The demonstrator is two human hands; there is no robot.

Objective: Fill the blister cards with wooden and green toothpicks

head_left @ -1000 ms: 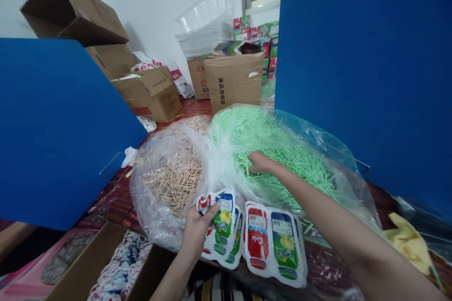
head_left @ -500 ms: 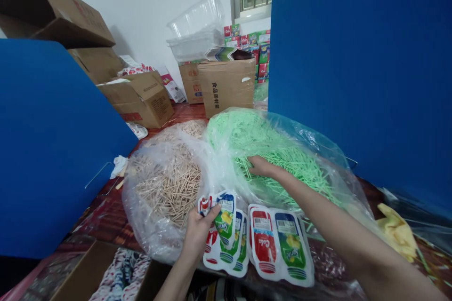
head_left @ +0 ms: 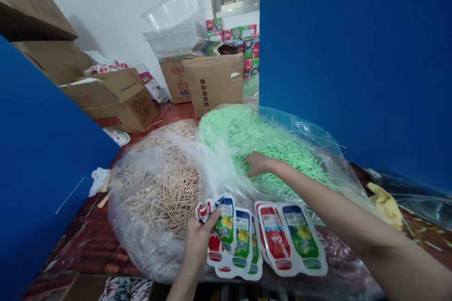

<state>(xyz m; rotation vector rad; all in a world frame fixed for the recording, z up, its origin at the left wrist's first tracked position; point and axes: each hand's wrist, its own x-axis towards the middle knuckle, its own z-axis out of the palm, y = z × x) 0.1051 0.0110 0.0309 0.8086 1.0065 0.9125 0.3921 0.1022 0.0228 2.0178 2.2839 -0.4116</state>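
Note:
My left hand (head_left: 199, 235) pinches a small bottle-shaped packet (head_left: 225, 221) with cola and Sprite prints, above a fanned pile of similar packets (head_left: 243, 244). Right of that pile lies another stack of packets (head_left: 291, 240), red cola and green Sprite side by side. My right hand (head_left: 257, 163) reaches into the green sticks (head_left: 293, 160) in a clear plastic bag; its fingertips are among the sticks, so what they hold is hidden. A second clear bag of tan sticks (head_left: 178, 193) is to the left.
Blue partitions (head_left: 353, 66) stand on both sides. Cardboard boxes (head_left: 215, 80) and clear plastic trays (head_left: 173, 33) are at the back. A yellow cloth (head_left: 384, 204) lies at the right. An open box with patterned packets (head_left: 125, 289) is at the lower left.
The view has shifted, so the background sits further left. My left hand still grips the packet, and my right hand remains at the green sticks with its fingers slightly more curled down.

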